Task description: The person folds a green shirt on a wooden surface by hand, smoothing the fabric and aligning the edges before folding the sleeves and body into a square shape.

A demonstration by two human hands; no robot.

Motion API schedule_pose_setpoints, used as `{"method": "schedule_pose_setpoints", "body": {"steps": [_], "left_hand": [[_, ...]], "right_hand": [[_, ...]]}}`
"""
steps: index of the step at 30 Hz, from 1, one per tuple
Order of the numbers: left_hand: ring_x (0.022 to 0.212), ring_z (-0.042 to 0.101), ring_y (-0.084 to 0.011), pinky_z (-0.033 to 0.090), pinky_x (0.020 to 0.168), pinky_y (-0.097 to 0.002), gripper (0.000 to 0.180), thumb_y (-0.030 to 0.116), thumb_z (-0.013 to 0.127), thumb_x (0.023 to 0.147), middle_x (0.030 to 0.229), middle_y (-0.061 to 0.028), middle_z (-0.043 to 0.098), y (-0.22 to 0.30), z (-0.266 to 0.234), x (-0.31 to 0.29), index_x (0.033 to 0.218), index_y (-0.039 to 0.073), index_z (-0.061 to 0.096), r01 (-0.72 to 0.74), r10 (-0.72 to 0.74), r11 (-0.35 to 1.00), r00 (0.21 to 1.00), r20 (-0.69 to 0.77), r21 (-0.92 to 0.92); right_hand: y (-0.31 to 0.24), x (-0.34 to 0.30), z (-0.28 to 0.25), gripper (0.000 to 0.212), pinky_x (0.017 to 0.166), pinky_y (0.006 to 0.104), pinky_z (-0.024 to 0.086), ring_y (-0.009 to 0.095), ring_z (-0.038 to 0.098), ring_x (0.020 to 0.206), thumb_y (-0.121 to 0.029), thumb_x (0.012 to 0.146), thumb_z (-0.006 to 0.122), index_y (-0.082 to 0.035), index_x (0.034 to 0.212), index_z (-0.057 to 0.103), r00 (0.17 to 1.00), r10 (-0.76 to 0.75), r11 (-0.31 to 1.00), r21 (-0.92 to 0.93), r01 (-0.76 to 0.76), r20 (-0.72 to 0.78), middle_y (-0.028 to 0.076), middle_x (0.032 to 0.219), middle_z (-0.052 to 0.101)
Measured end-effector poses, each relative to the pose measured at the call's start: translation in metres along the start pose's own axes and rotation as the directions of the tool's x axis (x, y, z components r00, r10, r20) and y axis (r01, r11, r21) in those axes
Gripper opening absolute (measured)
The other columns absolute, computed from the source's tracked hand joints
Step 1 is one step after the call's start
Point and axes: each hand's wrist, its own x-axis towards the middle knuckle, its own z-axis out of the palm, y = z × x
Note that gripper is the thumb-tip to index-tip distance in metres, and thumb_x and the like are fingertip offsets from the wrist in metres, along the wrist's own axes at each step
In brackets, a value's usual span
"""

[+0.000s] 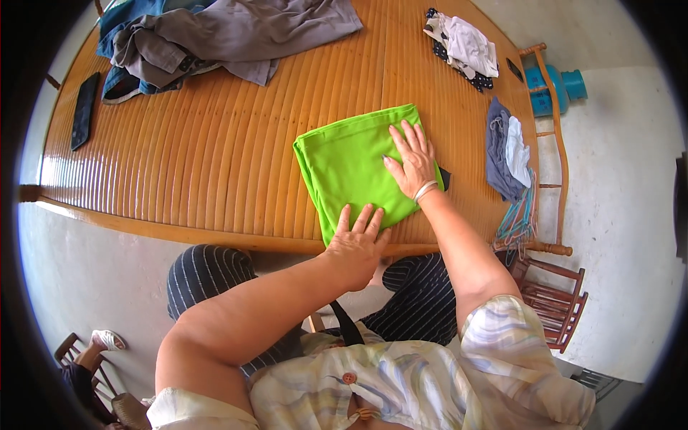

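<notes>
A bright green folded cloth (351, 161) lies flat near the front edge of the slatted bamboo surface (236, 165). My right hand (413, 163), fingers spread, rests flat on its right side. On its near edge lies my left hand (358, 240), also with fingers apart and nothing gripped. A small black corner (446, 178) pokes out beside the green cloth near my right wrist; what it belongs to is hidden.
Grey and blue garments (215, 43) are heaped at the far left, beside a black flat object (85, 111). Folded clothes (462, 46) lie far right, with a blue-grey pile (504, 154) and hangers (517, 218) nearer. Beyond the right rail stand a teal gas cylinder (548, 89) and a wooden chair (552, 301).
</notes>
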Motion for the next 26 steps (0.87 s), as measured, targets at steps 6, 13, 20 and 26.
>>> {"method": "schedule_pose_setpoints", "body": {"steps": [6, 13, 20, 26], "left_hand": [[0.138, 0.013, -0.035, 0.01, 0.107, -0.0577, 0.069, 0.027, 0.059, 0.08, 0.146, -0.0222, 0.019, -0.002, -0.001, 0.003, 0.138, 0.003, 0.031, -0.012, 0.013, 0.998, 1.0, 0.008, -0.067], [0.138, 0.013, -0.0353, 0.009, 0.108, -0.0571, 0.063, 0.03, 0.056, 0.082, 0.145, -0.0223, 0.021, -0.001, -0.006, 0.003, 0.134, -0.001, 0.037, -0.075, 0.079, 0.995, 0.995, 0.064, -0.059], [0.138, 0.008, -0.0362, 0.009, 0.109, -0.0551, 0.074, 0.045, 0.053, 0.083, 0.147, -0.0236, 0.015, -0.019, -0.033, 0.011, 0.14, 0.005, 0.028, 0.223, -0.219, 0.974, 0.971, -0.094, 0.039], [0.138, 0.001, -0.04, 0.005, 0.106, -0.0607, 0.085, 0.052, 0.056, 0.08, 0.149, -0.0239, 0.006, -0.016, -0.031, 0.009, 0.143, 0.006, 0.022, 0.308, -0.322, 0.945, 0.936, 0.146, 0.11]], "right_hand": [[0.003, 0.004, 0.0, 0.059, 0.105, 0.0494, 0.021, 0.037, 0.024, 0.133, -0.037, 0.084, 0.051, -0.014, 0.137, 0.038, 1.0, -0.023, 1.0, 0.0, 0.023, 0.008, 0.014, 0.144, 0.03], [0.019, 0.011, 0.001, 0.064, 0.104, 0.0563, 0.022, 0.035, 0.021, 0.134, -0.041, 0.083, 0.055, -0.018, 0.139, 0.033, 0.995, -0.084, 0.996, -0.002, 0.084, 0.05, 0.011, 0.146, 0.025], [0.016, 0.013, -0.004, 0.064, 0.106, 0.0482, 0.02, 0.038, 0.023, 0.132, -0.036, 0.082, 0.052, -0.012, 0.138, 0.034, 0.991, -0.12, 0.992, -0.028, 0.122, 0.063, 0.015, 0.144, 0.027], [0.02, 0.002, 0.0, 0.072, 0.105, 0.0595, 0.016, 0.037, 0.016, 0.136, -0.045, 0.08, 0.056, -0.018, 0.141, 0.03, 0.985, -0.122, 0.992, 0.003, 0.122, 0.126, 0.011, 0.148, 0.019]]}}
